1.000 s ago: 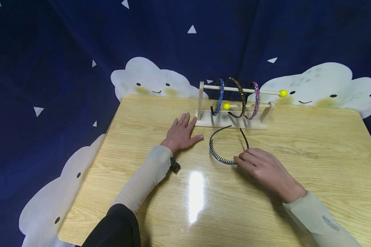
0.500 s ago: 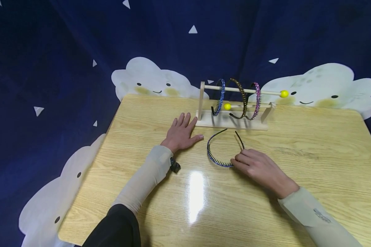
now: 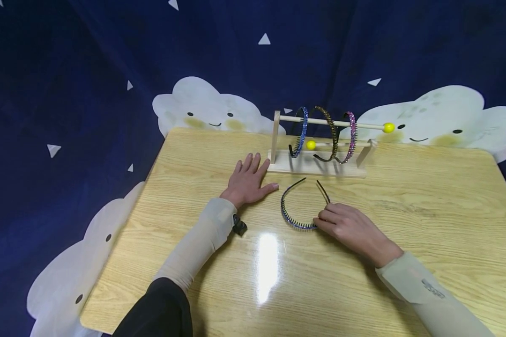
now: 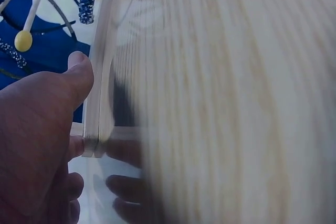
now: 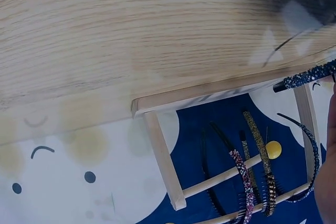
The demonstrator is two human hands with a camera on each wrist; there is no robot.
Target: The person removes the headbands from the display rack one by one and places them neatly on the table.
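My right hand (image 3: 352,229) pinches a dark blue glittery toothed headband (image 3: 291,220) by its right side, its open ends facing the rack. In the right wrist view a glittery arm of this headband (image 5: 307,76) juts out beside the hand (image 5: 326,166). My left hand (image 3: 246,183) lies on the table with fingers spread, fingertips by the left end of the wooden rack (image 3: 316,169). On the rack's upper rod hang a light blue headband (image 3: 304,128), a brown-gold headband (image 3: 334,135) and a pink headband (image 3: 353,138).
The rack's rods end in yellow balls, one on the upper rod (image 3: 389,128) and one on the lower rod (image 3: 311,145). Under everything is a wood-grain table (image 3: 438,243). Behind it hangs a dark blue curtain (image 3: 219,42) with printed clouds.
My right hand has moved a little left and toward me, bringing the dark blue headband with it away from the rack. My left hand has stayed in place.
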